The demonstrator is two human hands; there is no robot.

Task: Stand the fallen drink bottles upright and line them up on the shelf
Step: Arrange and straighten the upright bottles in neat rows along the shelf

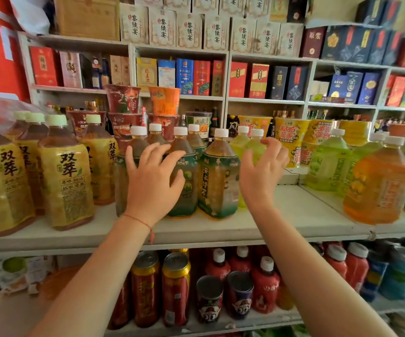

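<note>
Head view, shop shelving. White shelf (294,215): green-labelled tea bottles (218,176) with white caps, all upright, grouped at the centre near the front edge. Left hand (151,181): fingers spread and relaxed, holding nothing, raised in front of the left bottles of that group; whether the fingertips touch them cannot be told. A red string (139,221) circles the left wrist. Right hand (261,171): fingers loosely curved and spread, holding nothing, just right of the front green-labelled bottle and in front of the pale green bottles (247,147) behind it. To the left: yellow-labelled tea bottles (66,176) with pale green caps, upright. To the right: an orange drink bottle (379,186) and a light green bottle (328,164), upright. Behind: stacked instant noodle cups (123,100). Shelf below: red cans (176,288) and red bottles (266,285). Upper shelves: boxed liquor (184,76).
</note>
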